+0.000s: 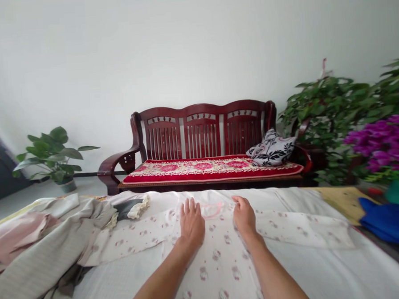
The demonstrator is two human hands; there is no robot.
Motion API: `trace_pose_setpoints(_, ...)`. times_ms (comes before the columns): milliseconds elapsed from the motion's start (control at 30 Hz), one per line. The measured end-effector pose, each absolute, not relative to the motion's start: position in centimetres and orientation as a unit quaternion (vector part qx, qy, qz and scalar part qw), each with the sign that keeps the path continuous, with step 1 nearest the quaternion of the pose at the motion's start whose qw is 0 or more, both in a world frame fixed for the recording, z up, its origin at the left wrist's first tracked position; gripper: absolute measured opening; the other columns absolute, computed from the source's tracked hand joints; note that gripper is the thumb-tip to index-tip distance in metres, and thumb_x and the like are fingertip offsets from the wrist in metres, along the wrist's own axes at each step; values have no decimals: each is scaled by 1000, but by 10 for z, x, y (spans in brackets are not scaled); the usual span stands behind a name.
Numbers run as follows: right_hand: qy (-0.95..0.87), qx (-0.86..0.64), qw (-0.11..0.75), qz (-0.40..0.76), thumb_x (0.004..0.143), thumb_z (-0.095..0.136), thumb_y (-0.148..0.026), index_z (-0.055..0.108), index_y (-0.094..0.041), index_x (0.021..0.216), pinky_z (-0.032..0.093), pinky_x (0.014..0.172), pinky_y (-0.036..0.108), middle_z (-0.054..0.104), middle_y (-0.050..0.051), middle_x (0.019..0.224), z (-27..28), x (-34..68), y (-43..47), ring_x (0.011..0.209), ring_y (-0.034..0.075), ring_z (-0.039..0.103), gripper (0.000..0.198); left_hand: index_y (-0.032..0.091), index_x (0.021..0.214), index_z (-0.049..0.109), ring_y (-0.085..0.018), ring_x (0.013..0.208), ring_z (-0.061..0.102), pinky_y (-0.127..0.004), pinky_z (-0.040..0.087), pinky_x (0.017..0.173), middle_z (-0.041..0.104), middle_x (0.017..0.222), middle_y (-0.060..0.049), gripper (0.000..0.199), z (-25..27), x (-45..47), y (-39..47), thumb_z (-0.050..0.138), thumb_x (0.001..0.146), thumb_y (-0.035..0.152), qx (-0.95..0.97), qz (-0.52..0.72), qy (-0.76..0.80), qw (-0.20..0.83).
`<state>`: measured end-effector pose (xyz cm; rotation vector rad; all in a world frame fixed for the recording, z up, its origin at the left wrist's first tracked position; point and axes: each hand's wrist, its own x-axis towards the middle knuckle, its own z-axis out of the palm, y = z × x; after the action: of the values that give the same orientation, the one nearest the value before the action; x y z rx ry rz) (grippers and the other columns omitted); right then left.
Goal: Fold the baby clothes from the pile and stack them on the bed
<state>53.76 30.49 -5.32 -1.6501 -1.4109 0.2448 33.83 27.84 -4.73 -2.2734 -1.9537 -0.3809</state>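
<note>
A white long-sleeved top with a small printed pattern and a pink neckline lies spread out, both sleeves stretched sideways. My left hand rests flat on its left shoulder area, fingers apart. On the other side of the neckline, my right hand touches the right shoulder area. Its fingers bend loosely inward and are partly hidden, with no held fabric visible. Under the top is a white cloth covering the table.
Heaped clothes in grey and pink lie at left, overlapping the left cuff. Blue fabric sits at the right edge near purple flowers. Beyond the table stands a wooden bench with a patterned cushion. A potted plant stands left.
</note>
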Motion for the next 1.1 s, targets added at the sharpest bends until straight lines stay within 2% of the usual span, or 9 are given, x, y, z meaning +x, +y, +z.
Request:
trace_pose_setpoints(67, -571, -687, 437, 102, 82, 35, -6, 68, -17, 111, 45, 95, 29, 68, 8, 114, -57, 537, 303, 109, 19, 62, 45, 14, 138, 55, -29, 147, 27, -47, 20, 121, 42, 154, -11, 51, -43, 358, 286, 42, 89, 14, -791, -147, -593, 40)
trace_pose_setpoints(167, -594, -690, 402, 96, 82, 36, -3, 70, -21, 106, 45, 92, 28, 67, 5, 113, -57, 536, 300, 108, 19, 61, 45, 17, 128, 63, -25, 140, 40, -41, 27, 119, 55, 143, -8, 46, -41, 384, 298, 38, 91, 11, -801, -175, -573, -7)
trace_pose_setpoints(267, -620, -680, 382, 88, 81, 38, -1, 71, -23, 100, 43, 89, 25, 67, 3, 110, -54, 534, 298, 107, 17, 60, 44, 19, 126, 65, -23, 123, 54, -36, 38, 109, 63, 130, -9, 45, -40, 395, 312, 38, 91, 10, -769, -196, -607, -39)
trace_pose_setpoints(400, -627, -682, 367, 84, 82, 41, 0, 72, -24, 96, 42, 86, 23, 67, 2, 108, -53, 532, 297, 106, 16, 59, 42, 23, 119, 69, -26, 112, 58, -36, 44, 97, 66, 119, -10, 36, -36, 394, 335, 49, 90, 19, -753, -174, -630, -70)
trace_pose_setpoints(533, -627, -685, 362, 86, 83, 41, -1, 72, -23, 99, 42, 86, 24, 66, 3, 110, -53, 531, 298, 105, 16, 59, 41, 22, 100, 74, -29, 108, 60, -34, 46, 86, 68, 112, -12, 22, -34, 394, 354, 58, 85, 28, -749, -162, -636, -91)
trace_pose_setpoints(633, -628, -687, 354, 86, 84, 41, -1, 72, -24, 98, 41, 84, 23, 67, 2, 109, -52, 531, 297, 104, 15, 59, 42, 21, 90, 73, -24, 97, 63, -29, 45, 76, 71, 102, -9, 17, -35, 395, 360, 56, 85, 25, -749, -166, -632, -107)
trace_pose_setpoints(733, -634, -689, 342, 79, 84, 42, -1, 73, -25, 98, 40, 83, 22, 67, 1, 109, -50, 530, 296, 104, 14, 59, 42, 23, 89, 69, -18, 84, 64, -26, 41, 68, 72, 89, -2, 15, -38, 394, 363, 54, 86, 22, -753, -177, -622, -119)
trace_pose_setpoints(933, -670, -683, 285, 57, 88, 42, -6, 72, -31, 113, 39, 82, 23, 66, 1, 108, -46, 527, 291, 105, 16, 55, 46, 24, 92, 65, -18, 87, 62, -26, 40, 70, 70, 87, -1, 13, -42, 389, 367, 52, 88, 21, -755, -204, -614, -107)
trace_pose_setpoints(1100, -718, -667, 200, 14, 92, 43, -9, 73, -37, 111, 37, 77, 27, 65, 2, 105, -41, 522, 286, 100, 20, 52, 46, 24, 93, 66, -19, 96, 61, -27, 41, 78, 70, 91, -2, 16, -44, 392, 366, 52, 88, 18, -758, -215, -609, -94)
